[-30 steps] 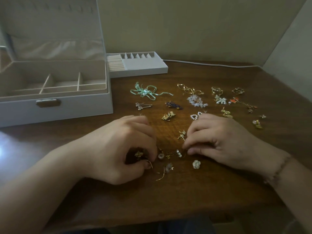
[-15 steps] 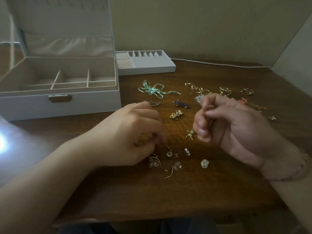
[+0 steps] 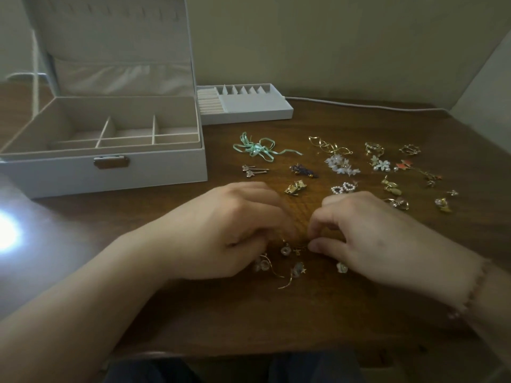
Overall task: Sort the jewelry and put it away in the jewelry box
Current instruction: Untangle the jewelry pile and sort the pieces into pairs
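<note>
Several earrings lie spread over the wooden table (image 3: 276, 316). A gold drop earring (image 3: 293, 249) with a pearl ring lies between my hands. My left hand (image 3: 235, 228) has its fingers curled down onto the earring's left end. My right hand (image 3: 367, 236) pinches the right end between thumb and forefinger. Below them lie two hook earrings (image 3: 265, 266) and a flower stud (image 3: 342, 267). The open white jewelry box (image 3: 110, 172) stands at the back left, with nothing visible in its compartments.
A white ring tray (image 3: 257, 111) sits right of the box. Behind my hands lie a green ribbon bow (image 3: 257, 149), heart earrings (image 3: 343, 187), white flower earrings (image 3: 341, 164) and gold pieces farther right. A white cable (image 3: 359, 106) runs along the wall.
My right hand was lifted with its fingers pinched together half a second ago; it has come back down to the drop earring. My left hand has shifted slightly right toward it.
</note>
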Tool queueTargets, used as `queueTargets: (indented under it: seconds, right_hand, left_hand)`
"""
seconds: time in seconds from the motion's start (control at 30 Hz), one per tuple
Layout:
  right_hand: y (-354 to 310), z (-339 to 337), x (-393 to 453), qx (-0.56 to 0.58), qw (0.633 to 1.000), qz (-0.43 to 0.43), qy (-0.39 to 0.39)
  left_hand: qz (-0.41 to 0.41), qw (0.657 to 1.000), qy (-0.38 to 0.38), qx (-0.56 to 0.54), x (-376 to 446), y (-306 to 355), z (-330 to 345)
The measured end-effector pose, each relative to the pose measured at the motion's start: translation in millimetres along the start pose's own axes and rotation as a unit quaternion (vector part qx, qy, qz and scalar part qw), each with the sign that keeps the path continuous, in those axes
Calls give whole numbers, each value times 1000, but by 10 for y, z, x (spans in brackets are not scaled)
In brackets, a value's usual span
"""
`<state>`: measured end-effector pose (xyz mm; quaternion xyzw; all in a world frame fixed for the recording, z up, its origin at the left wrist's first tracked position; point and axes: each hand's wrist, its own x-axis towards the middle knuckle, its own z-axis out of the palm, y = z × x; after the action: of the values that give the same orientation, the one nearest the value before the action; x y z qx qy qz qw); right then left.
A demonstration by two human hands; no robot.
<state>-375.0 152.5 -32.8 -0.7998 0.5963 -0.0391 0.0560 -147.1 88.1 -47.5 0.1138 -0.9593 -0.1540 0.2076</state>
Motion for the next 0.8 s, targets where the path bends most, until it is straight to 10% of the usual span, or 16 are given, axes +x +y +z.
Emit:
queueTargets:
  seconds: [0.17,0.3,0.5,0.7,0.8]
  right_hand:
    - [160,-74,5,267,961,43,55]
    - [354,-131,-21,716,687,118,48]
    - [509,-123,3,848,482,208,70]
    - [450,-106,-90,934,249,206,151]
    - [280,21,-91,923,274,242,122]
  left_hand:
    - [-64,987,147,-18,-23,-25,-56]
    - [-45,994,101,14,87,73,29]
    - [69,987,-93,115,397,233,297]
    - [73,990,-87,83,389,169,391]
    - [60,992,-71,89,242,114,325]
